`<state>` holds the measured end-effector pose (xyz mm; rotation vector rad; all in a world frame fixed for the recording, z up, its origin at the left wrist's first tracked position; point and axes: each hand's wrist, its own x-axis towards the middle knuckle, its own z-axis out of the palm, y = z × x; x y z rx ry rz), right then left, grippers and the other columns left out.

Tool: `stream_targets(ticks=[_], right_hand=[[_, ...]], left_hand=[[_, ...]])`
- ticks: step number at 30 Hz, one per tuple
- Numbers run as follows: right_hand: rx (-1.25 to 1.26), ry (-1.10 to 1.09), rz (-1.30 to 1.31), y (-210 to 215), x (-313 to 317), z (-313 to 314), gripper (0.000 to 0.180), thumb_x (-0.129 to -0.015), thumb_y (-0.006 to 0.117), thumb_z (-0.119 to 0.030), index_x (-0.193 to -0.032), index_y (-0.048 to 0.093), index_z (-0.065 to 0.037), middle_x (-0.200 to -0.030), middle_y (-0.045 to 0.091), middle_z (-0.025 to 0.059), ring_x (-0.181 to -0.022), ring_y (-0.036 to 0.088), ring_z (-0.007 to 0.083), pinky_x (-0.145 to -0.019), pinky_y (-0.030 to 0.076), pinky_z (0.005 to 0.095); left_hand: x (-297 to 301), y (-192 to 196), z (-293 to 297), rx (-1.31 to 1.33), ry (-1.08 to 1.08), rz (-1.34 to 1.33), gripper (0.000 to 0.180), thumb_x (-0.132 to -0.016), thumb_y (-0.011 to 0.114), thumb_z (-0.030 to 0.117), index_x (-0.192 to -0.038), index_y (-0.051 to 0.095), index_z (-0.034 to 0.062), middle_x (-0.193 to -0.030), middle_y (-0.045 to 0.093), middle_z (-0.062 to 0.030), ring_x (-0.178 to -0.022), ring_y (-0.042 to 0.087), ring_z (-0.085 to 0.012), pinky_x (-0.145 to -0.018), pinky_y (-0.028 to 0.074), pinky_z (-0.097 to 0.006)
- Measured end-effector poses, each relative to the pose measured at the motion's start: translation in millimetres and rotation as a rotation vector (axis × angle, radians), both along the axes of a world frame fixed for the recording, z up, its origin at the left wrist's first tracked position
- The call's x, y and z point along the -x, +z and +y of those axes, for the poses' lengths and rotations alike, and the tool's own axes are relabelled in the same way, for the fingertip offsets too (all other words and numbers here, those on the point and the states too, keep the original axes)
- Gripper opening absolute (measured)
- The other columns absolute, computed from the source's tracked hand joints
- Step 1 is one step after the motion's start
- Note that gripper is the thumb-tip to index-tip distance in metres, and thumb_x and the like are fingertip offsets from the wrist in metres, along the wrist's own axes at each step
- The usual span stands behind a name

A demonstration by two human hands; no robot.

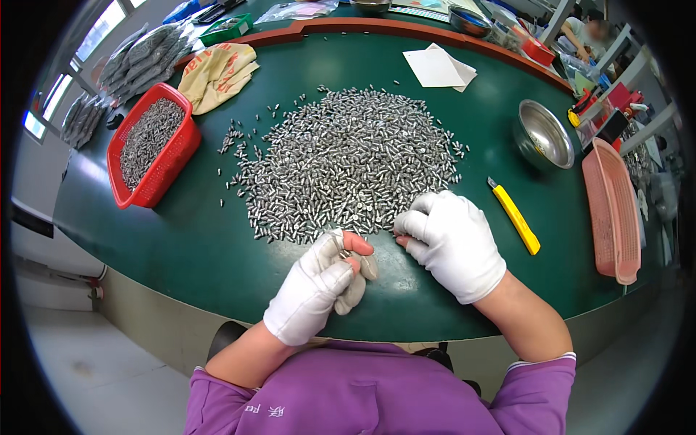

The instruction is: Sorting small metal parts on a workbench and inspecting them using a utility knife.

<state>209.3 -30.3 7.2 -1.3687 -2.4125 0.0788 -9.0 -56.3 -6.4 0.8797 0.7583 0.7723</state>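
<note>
A wide heap of small silvery metal parts [348,156], each short and pointed like a bullet, covers the middle of the green table. My left hand [322,279], in a white glove with bare thumb and index tips, is curled just in front of the heap's near edge. A bit of a small metal part [344,254] shows between its thumb and fingers. My right hand [453,243], gloved the same way, rests at the heap's near right edge. Its thumb and fingers are pinched together, and what lies between them is hidden.
A red basket [190,134] of similar parts stands left, beside a yellowish cloth bag [217,76]. To the right lie a yellow utility knife [516,217], a steel bowl [545,134] and a pink basket [612,210]. White cards [438,67] lie at the back; a person [583,40] sits beyond.
</note>
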Motion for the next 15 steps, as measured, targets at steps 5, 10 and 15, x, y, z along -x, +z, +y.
stream_targets(ticks=[5,10,15], right_hand=[[0.034,-0.049,-0.057,-2,4,-3,0.012,-0.075,0.072,-0.016,-0.085,0.067,-0.011,-0.084,0.062,0.0048,-0.081,0.060,0.0264,-0.072,0.049,0.0396],[0.343,0.106,0.544,6,13,-9,0.013,-0.075,0.076,-0.009,-0.085,0.067,-0.008,-0.086,0.061,0.0073,-0.078,0.061,0.0232,-0.068,0.050,0.0328],[0.397,0.110,0.672,7,16,-10,0.014,-0.074,0.077,-0.008,-0.084,0.068,-0.008,-0.083,0.061,0.0064,-0.076,0.060,0.0214,-0.067,0.050,0.0319]], left_hand=[[1,3,-1,0.047,-0.014,0.026,0.029,-0.099,0.054,0.024,-0.120,0.049,0.0041,-0.092,0.059,-0.0044,-0.059,0.044,-0.0046,-0.051,0.036,-0.018],[-7,7,0,0.067,-0.006,0.085,0.021,-0.099,0.053,0.019,-0.116,0.053,0.0061,-0.089,0.060,-0.0025,-0.058,0.046,-0.0037,-0.050,0.037,-0.018],[-4,5,-3,0.049,-0.009,0.107,0.014,-0.100,0.052,0.019,-0.108,0.056,0.0078,-0.085,0.061,-0.0016,-0.058,0.047,-0.0038,-0.050,0.038,-0.018]])
